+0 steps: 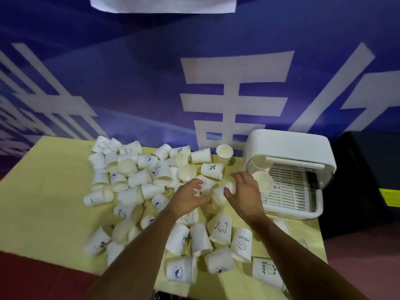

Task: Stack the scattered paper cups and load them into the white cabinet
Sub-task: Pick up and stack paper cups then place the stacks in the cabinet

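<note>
Both forearms extend from the lower frame to the centre. Left hand (190, 199): grip curled round a printed cup (206, 184). Right hand (245, 194): fingers nearly straight, grip spread, thumb resting against a plain cup (219, 197) just left of it. Other paper cups (138, 176) lie scattered on the yellow bench (43, 191). The white cabinet (290, 146) stands open at centre right.
</note>
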